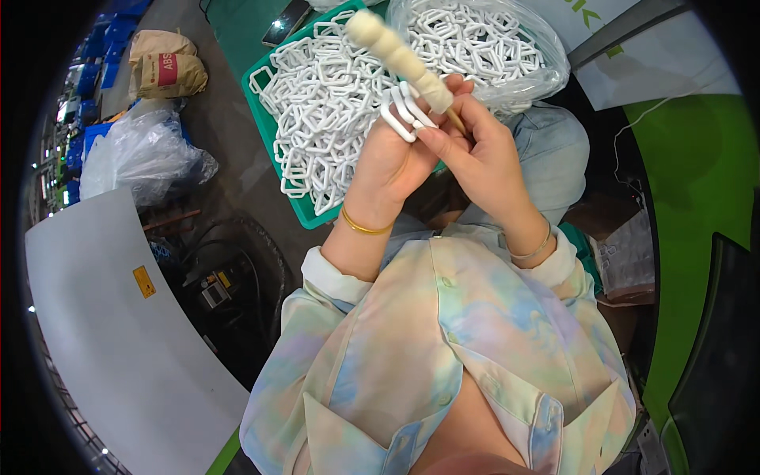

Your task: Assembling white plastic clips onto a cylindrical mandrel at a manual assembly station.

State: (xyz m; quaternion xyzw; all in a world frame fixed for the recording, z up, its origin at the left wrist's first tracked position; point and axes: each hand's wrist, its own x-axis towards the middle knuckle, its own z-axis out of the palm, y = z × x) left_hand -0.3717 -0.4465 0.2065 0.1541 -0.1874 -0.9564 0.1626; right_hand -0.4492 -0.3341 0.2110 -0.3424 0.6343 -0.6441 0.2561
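Over the basket's near right side, my left hand (393,162) holds a few white plastic links (402,111), open-sided loops lying side by side. Its fingers are partly hidden behind them. My right hand (487,146) is closed around the thin wooden end of a skewer (394,54) with cream-coloured rounded lumps along it. The skewer slants up to the left above the links. My right thumb touches the end of one link. A green plastic basket (273,162) full of similar white links sits just beyond my hands.
A clear plastic bag (558,67) of white links stands at the back right. A phone (286,22) lies on the green surface behind the basket. Left are a paper sack (170,67), a plastic-wrapped bundle (142,158) and a light grey panel (119,317). A green panel (689,174) stands right.
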